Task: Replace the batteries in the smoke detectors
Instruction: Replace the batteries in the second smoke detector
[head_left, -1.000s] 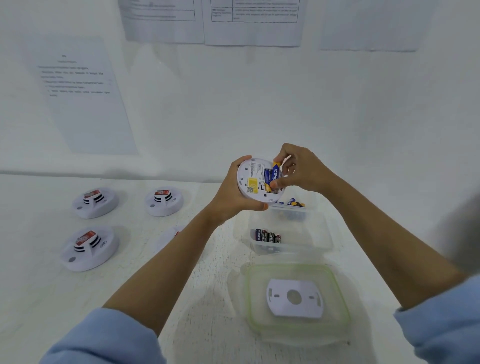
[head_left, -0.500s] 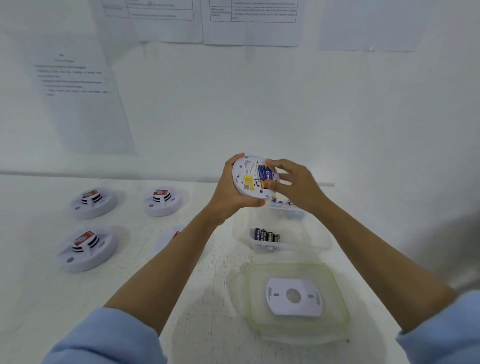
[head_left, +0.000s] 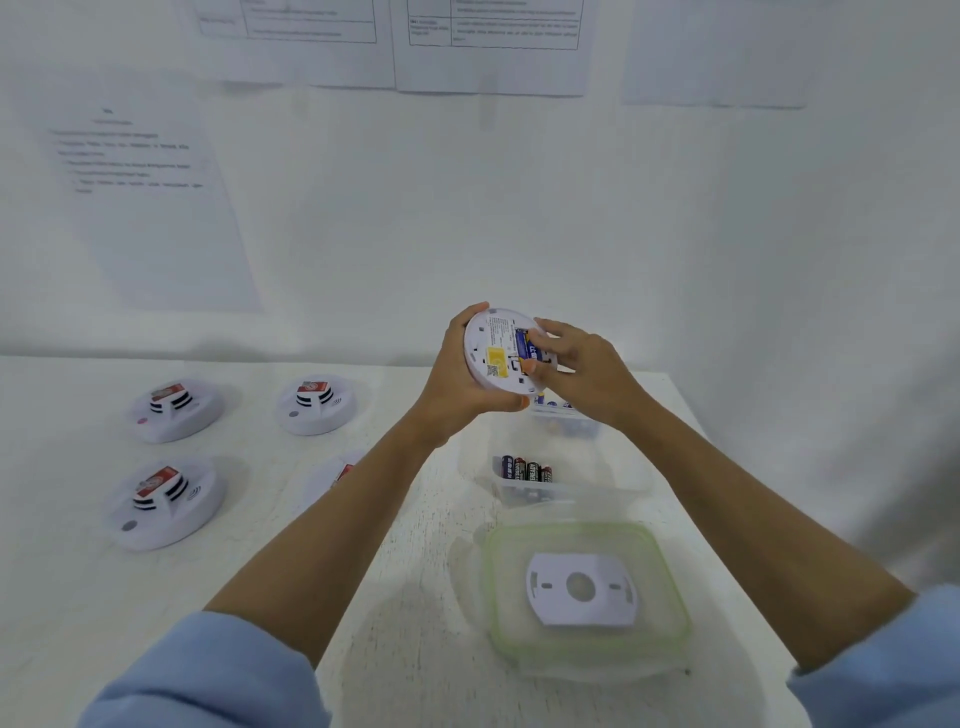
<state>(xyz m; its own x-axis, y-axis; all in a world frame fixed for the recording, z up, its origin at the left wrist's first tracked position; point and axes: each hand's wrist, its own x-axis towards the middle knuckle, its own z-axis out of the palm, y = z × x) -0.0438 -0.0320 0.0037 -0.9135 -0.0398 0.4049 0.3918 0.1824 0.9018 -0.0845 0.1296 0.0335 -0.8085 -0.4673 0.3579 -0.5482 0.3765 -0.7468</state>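
Left grip (head_left: 457, 382) curls round the white smoke detector (head_left: 491, 340) above the table (head_left: 431, 535), my right grip (head_left: 584, 371) pinches the blue battery (head_left: 525, 347) in its back, and below I see black batteries (head_left: 525, 470) in a clear box (head_left: 615, 480) and a white plate (head_left: 579, 605) in a green-rimmed lid (head_left: 492, 571).

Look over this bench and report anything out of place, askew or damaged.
Nothing is spilled or visibly damaged. One oddity: a white mounting plate lies loose in the green-rimmed lid, detached. That fits the job: the left hand holds a detector back-up while the right hand pinches its blue battery.
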